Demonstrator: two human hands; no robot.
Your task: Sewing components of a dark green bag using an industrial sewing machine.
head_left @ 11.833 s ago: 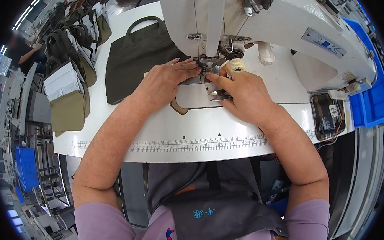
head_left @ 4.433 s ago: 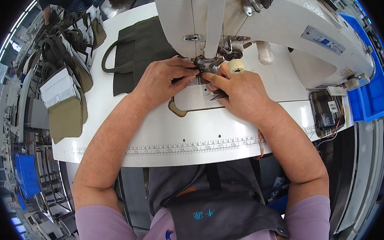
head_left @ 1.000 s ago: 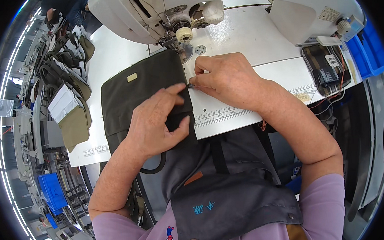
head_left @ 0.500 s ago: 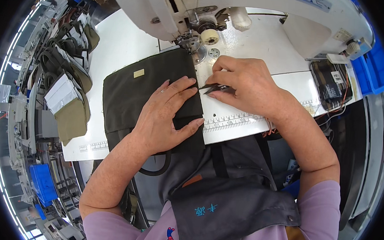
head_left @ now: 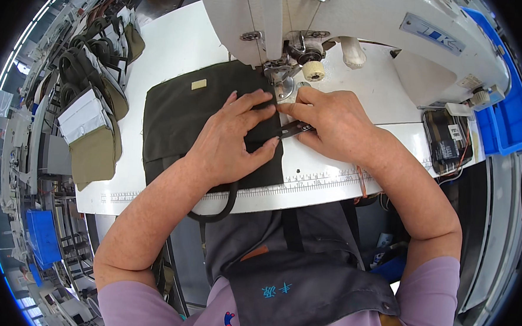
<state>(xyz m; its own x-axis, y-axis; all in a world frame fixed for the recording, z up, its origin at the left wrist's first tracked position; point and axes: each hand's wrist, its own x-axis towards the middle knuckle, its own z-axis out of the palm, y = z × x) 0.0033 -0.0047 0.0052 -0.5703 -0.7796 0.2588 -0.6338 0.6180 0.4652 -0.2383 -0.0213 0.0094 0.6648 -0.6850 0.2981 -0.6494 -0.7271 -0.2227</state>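
A dark olive fabric panel with a small pale label lies on the white sewing table. A dark rounded handle hangs past the front edge from under it. Across its right part rests my left hand, fingers spread and lying on the cloth, thumb close to the panel's right edge. My right hand is closed around dark thread snips, whose blades point left at that edge, near my left thumb. Just beyond the hands stands the sewing machine's presser foot and needle area.
The machine head and arm rise over the far side. Olive pieces with handles and white sheets are piled at left. At right sit a dark bundle and a blue bin. A printed ruler runs along the front edge.
The snips and my right hand have shifted closer to the panel's right edge, blades now at the cloth. My left thumb has drawn nearer the blades. The whole view has shifted slightly.
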